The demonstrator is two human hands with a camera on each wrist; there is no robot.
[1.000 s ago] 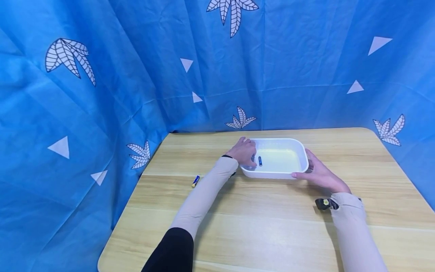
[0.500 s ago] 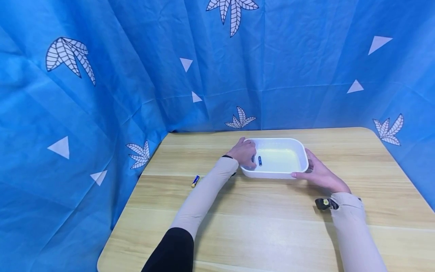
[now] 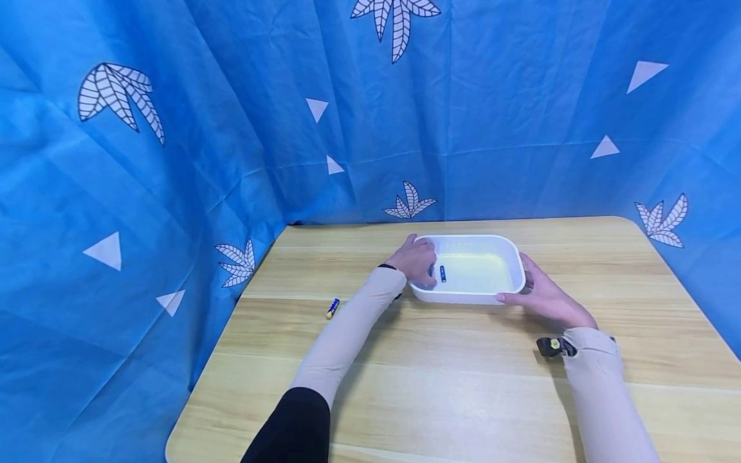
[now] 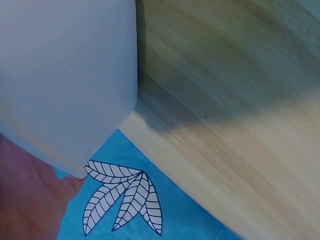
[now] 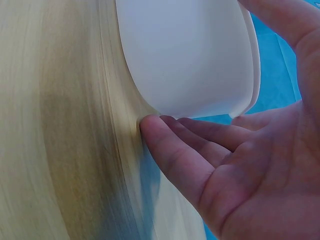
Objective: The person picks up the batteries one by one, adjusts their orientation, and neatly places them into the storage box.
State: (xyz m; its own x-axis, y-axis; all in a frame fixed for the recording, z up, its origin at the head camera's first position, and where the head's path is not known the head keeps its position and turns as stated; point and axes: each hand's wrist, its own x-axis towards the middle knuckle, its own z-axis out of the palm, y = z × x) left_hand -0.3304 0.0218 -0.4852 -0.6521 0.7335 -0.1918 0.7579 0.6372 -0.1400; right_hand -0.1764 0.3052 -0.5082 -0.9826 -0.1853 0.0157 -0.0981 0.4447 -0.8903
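A white rectangular box (image 3: pixel 471 298) stands near the far side of the table. My left hand (image 3: pixel 418 260) reaches over its left end, fingers curled down inside. A small dark patch shows between thumb and fingers; what it is I cannot make out. My right hand (image 3: pixel 547 297) grips the box's right end, thumb on the front wall; in the right wrist view its fingers (image 5: pixel 175 152) lie along the underside edge. One dark-blue battery (image 3: pixel 443 274) lies on the box floor close to my left thumb. Another battery (image 3: pixel 332 308), blue and gold, lies on the table beside my left forearm.
The light wood table (image 3: pixel 463 386) has rounded corners. A blue curtain (image 3: pixel 498 116) with white leaf prints hangs behind it and along its left side. A black strap piece (image 3: pixel 556 347) sits at my right wrist.
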